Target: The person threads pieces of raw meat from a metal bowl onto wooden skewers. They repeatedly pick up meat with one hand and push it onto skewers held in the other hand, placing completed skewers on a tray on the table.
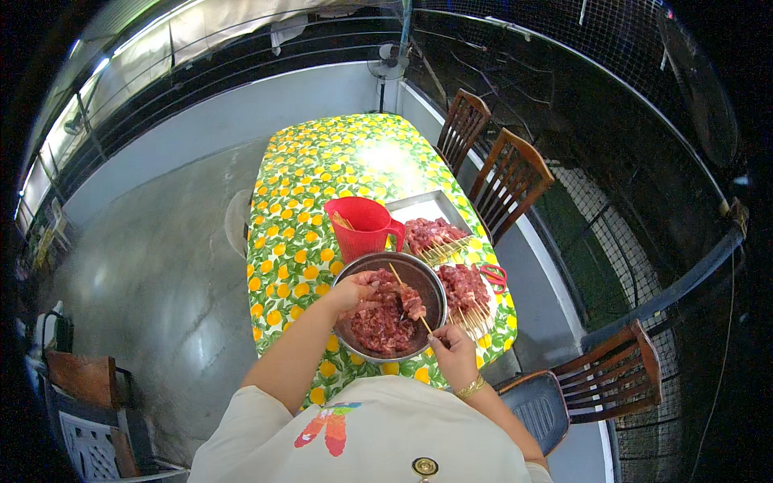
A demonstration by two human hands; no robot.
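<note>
My right hand [453, 349] pinches the lower end of a wooden skewer [427, 325], which slants over a round metal bowl [436, 279]. Pieces of raw meat [412, 302] are threaded on its middle, and its upper tip is bare. My left hand [356, 293] is at the bowl's left side, its fingers among or just over the raw cut meat [381, 332]; whether they grip a piece is unclear. A red plastic pitcher [362, 236] with wooden skewers in it stands just behind the bowl. Right of the bowl lies a pile of meat skewers [464, 287], the bare stick ends towards me.
Behind that pile, a metal tray [432, 202] holds more meat skewers [433, 232]. Red-handled scissors [495, 278] lie near the table's right edge. A lemon-patterned tablecloth [296, 241] covers the table. Wooden chairs [513, 181] stand along the right side, another [610, 374] at the near right.
</note>
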